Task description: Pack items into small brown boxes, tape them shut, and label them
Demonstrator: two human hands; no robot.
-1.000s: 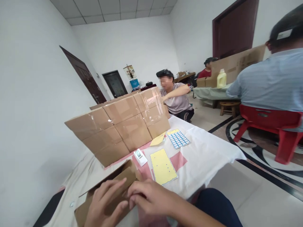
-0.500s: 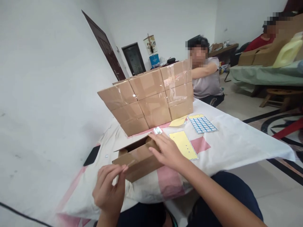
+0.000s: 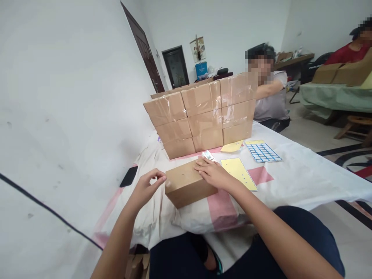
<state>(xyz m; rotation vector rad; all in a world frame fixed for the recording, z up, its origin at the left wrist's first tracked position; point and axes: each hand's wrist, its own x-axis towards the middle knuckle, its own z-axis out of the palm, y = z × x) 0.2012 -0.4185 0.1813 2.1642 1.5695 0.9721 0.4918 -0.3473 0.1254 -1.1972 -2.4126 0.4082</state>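
A small brown cardboard box [image 3: 187,186] lies closed on the white and pink tablecloth [image 3: 293,174] in front of me. My right hand [image 3: 213,173] rests flat on the box's top right end, fingers stretched out. My left hand [image 3: 148,187] hovers just left of the box, thumb and fingers pinched together near its left end; whether anything is between them I cannot make out. A small white device [image 3: 208,155] lies just beyond my right hand.
A stack of several taped cardboard boxes [image 3: 203,114] stands at the back of the table. A yellow sheet [image 3: 238,173], a blue label sheet [image 3: 263,152] and a dark phone [image 3: 128,176] lie on the cloth. A person [image 3: 270,100] crouches behind the stack; another person [image 3: 353,48] sits far right.
The box's flaps were open and are now shut flat. My right hand moved onto the lid; my left hand rose from the table's near edge to the box's left end.
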